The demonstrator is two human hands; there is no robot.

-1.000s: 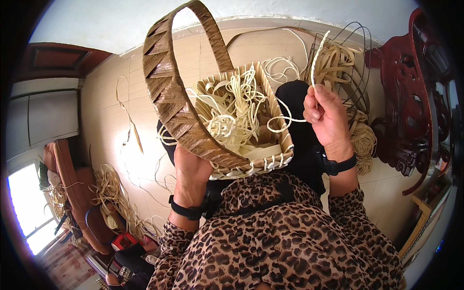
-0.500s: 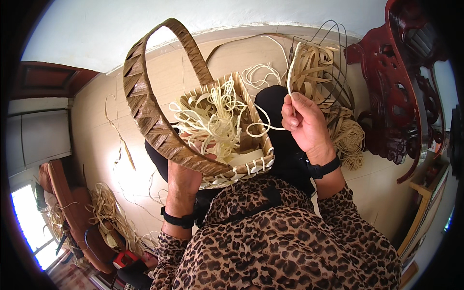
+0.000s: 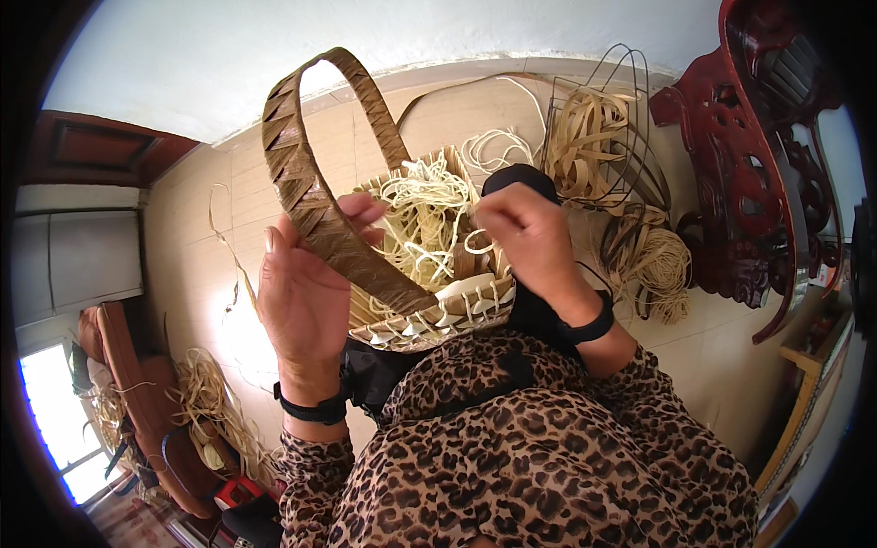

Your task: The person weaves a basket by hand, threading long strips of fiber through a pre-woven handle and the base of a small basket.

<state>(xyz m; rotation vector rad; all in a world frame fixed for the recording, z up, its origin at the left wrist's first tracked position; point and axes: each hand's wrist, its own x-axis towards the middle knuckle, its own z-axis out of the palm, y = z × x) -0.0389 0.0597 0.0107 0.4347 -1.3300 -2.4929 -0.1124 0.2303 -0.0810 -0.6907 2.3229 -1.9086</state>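
The small rectangular woven basket (image 3: 480, 306) sits at my lap, its broad brown wrapped handle (image 3: 315, 196) arching up at the left. A tangle of pale cord (image 3: 425, 210) lies inside it. My left hand (image 3: 306, 292) is open behind the handle, palm turned up, with fingertips showing on both sides of the band. Over the basket's right rim, my right hand (image 3: 530, 237) has its fingers curled together, somewhat blurred by motion. A loop of the cord hangs at its fingertips; the cord's free end is hidden.
Beyond my knee, a wire frame (image 3: 635, 91) stands around flat tan strips (image 3: 589, 137). A coil of thin cord (image 3: 662, 269) lies nearer. Dark red carved furniture (image 3: 731, 173) borders the right. More pale strips (image 3: 210, 402) lie at the left beside a brown seat (image 3: 151, 411).
My right hand has come down and left toward the basket, and the raised cord end no longer shows. My left hand has moved up and left from the basket's side, opening behind the handle.
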